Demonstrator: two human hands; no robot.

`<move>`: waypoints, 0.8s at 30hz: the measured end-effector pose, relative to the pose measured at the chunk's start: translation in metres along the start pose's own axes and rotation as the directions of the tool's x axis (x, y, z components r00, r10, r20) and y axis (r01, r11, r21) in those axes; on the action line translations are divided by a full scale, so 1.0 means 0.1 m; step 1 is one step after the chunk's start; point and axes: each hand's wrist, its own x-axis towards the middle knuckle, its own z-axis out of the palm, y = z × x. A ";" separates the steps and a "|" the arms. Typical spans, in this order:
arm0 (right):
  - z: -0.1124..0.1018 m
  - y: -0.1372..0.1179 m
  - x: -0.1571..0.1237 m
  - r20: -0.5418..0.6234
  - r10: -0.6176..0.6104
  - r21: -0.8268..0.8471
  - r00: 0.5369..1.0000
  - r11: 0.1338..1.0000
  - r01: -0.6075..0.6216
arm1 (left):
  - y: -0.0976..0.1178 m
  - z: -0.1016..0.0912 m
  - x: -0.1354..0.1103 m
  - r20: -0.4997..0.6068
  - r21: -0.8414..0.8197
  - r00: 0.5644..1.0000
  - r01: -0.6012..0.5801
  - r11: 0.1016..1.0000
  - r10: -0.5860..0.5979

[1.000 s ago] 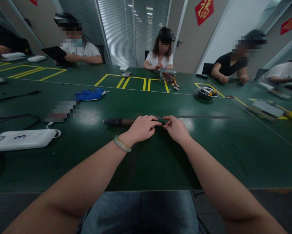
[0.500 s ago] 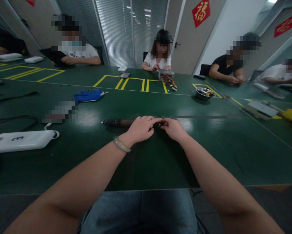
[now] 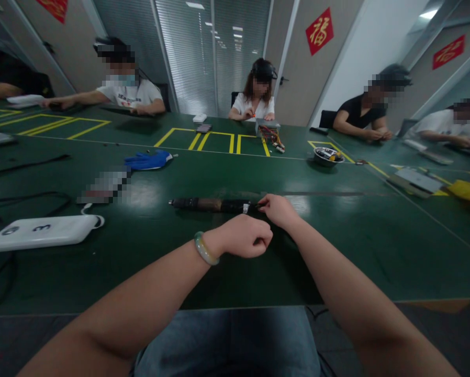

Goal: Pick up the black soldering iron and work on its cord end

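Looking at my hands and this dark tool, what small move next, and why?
Perhaps rest your left hand on the dark tool to steady it: that hand is curled in front of it, while your right hand is at its right end.

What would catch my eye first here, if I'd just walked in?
Probably the long dark tool lying on the green table mid-picture, the right hand at its right end. The curled left hand is on its near side, a pale bangle at the wrist. Then the bright blue glove, farther back to the left.
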 end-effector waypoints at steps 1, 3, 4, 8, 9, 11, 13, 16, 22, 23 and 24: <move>0.00 0.00 0.00 0.000 0.001 -0.002 1.000 1.000 -0.001 | 0.01 0.02 0.01 0.069 -0.030 0.998 -0.008 1.000 0.010; 0.00 0.00 -0.01 -0.007 -0.004 -0.007 1.000 1.000 0.004 | 0.00 0.06 0.02 0.156 -0.071 0.988 0.008 0.997 0.003; -0.01 -0.01 -0.01 -0.010 -0.007 -0.011 1.000 1.000 0.007 | -0.03 0.07 0.02 0.175 -0.085 0.985 0.028 0.996 -0.013; -0.02 -0.01 -0.01 -0.013 -0.029 -0.034 0.999 0.999 0.028 | -0.16 0.07 0.00 0.201 -0.165 0.977 0.106 0.981 -0.072; -0.03 0.00 -0.01 -0.016 -0.033 -0.042 0.999 0.999 0.033 | -0.19 0.06 -0.01 0.204 -0.187 0.976 0.115 0.976 -0.076; -0.07 0.08 0.00 -0.028 -0.022 -0.060 0.999 0.998 0.020 | -0.21 0.05 -0.03 0.204 -0.215 0.976 0.121 0.969 -0.077; -0.17 0.26 0.00 -0.037 0.030 -0.076 0.999 0.997 -0.032 | -0.21 0.04 -0.04 0.203 -0.226 0.976 0.121 0.967 -0.074; -0.43 0.78 -0.09 -0.044 0.160 -0.101 0.986 0.981 -0.163 | -0.20 0.02 -0.04 0.208 -0.234 0.975 0.122 0.965 -0.073; -1.15 2.45 -0.72 -0.086 0.569 -0.107 0.818 0.811 -0.575 | -0.24 0.04 -0.04 0.215 -0.213 0.972 0.136 0.968 -0.089; -1.25 2.73 -0.88 -0.092 0.635 -0.090 0.767 0.762 -0.641 | -0.24 0.05 -0.04 0.216 -0.207 0.972 0.142 0.968 -0.096; -1.33 3.00 -1.06 -0.134 0.669 -0.062 0.731 0.731 -0.680 | -0.24 0.05 -0.03 0.216 -0.202 0.971 0.143 0.969 -0.099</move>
